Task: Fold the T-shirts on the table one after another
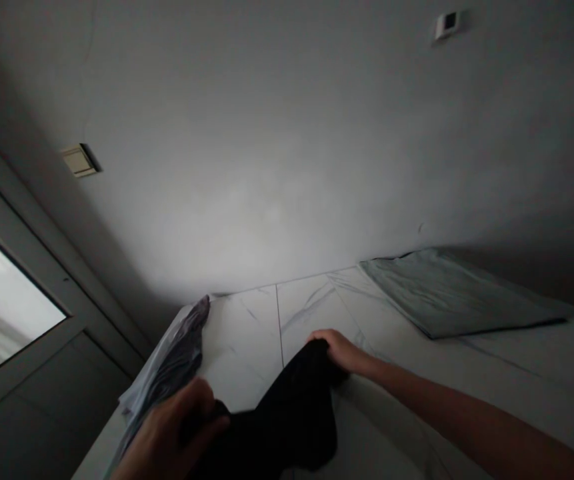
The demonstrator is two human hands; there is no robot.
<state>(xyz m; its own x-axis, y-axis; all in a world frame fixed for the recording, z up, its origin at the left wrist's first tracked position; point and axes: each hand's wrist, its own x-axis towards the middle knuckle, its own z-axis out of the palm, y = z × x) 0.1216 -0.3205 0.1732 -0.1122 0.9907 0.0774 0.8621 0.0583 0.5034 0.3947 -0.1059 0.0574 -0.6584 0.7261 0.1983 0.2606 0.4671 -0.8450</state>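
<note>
A black cloth garment (pixel 287 413) hangs between my two hands above a white marble-patterned surface; its exact kind cannot be made out. At its left end, my left hand (pixel 177 427) is closed, pinching the fabric between thumb and fingers. My right hand (pixel 334 350) grips the upper right part of the cloth, fingers wrapped over it. The lower part of the garment runs out of the bottom of the view.
On the surface (pixel 247 333), a grey-green folded cloth (pixel 457 293) lies at the right near the wall. Dark and pale crumpled fabric (pixel 181 353) lies along the left edge. A door with a glass pane (pixel 7 307) stands at left; a wall switch (pixel 79 160) is above.
</note>
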